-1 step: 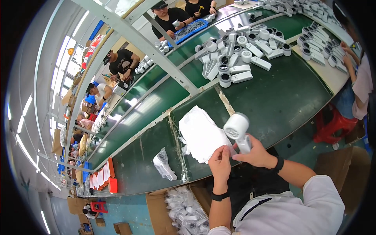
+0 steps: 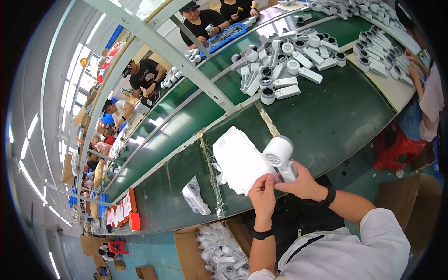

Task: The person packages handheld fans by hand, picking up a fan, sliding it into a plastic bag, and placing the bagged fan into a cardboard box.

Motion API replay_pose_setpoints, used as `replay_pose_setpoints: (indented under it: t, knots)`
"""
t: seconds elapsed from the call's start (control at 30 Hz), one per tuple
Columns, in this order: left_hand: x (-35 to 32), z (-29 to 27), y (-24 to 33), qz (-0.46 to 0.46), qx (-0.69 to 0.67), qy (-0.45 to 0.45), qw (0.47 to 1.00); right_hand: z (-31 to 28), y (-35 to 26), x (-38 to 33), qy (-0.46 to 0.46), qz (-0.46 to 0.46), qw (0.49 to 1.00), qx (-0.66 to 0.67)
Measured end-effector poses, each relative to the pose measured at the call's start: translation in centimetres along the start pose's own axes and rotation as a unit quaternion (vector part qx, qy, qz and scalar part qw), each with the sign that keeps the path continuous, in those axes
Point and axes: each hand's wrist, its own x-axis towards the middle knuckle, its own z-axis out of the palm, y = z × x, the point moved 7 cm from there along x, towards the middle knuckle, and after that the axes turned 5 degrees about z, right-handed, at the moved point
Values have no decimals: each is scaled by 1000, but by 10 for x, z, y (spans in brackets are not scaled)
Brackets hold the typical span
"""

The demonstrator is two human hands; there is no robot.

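My right hand [image 2: 302, 183] is closed round the handle of a white handheld fan [image 2: 280, 151], its round grilled head raised over the table edge. Close beside it, my left hand [image 2: 262, 192] pinches the near corner of a stack of thin white plastic bags [image 2: 240, 158] lying on the green table. The fingertips of both hands almost meet at that corner. Left of the stack lies one bagged fan [image 2: 195, 196] in clear plastic.
A heap of unbagged fans [image 2: 284, 65] covers the table's far side. Below the near edge stands a cardboard box [image 2: 186, 249] of bagged fans. Orange-red trays [image 2: 134, 220] sit at the left end. A metal post [image 2: 205, 86] rises beyond the bags. Co-workers sit around.
The fan in my right hand has shifted slightly left and turned, showing more of its side. My left hand stays at the bag stack's corner.
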Motion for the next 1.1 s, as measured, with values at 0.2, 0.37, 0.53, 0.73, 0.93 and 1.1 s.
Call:
replay_pose_setpoints:
  t: [0.2, 0.37, 0.53, 0.73, 0.93, 1.1]
  knots:
    - [-2, -14, -13, -62, -116, 25, 991, 0, 5, 2, 24, 54, 998, 35]
    - [-1, -15, -8, -128, -255, 82, 955, -7, -1, 3, 64, 35, 992, 102]
    - [-1, -13, 3, -81, -148, 58, 984, -9, -6, -2, 55, 57, 987, 143]
    - [1, -15, 10, -9, -53, 103, 993, -20, -10, -18, -13, 19, 997, 68]
    - [5, -14, 25, -4, -49, 59, 997, -35, -42, -45, -318, -55, 939, -117]
    - [6, -5, 33, -19, -43, -35, 998, -27, -44, -38, -378, 95, 908, -154]
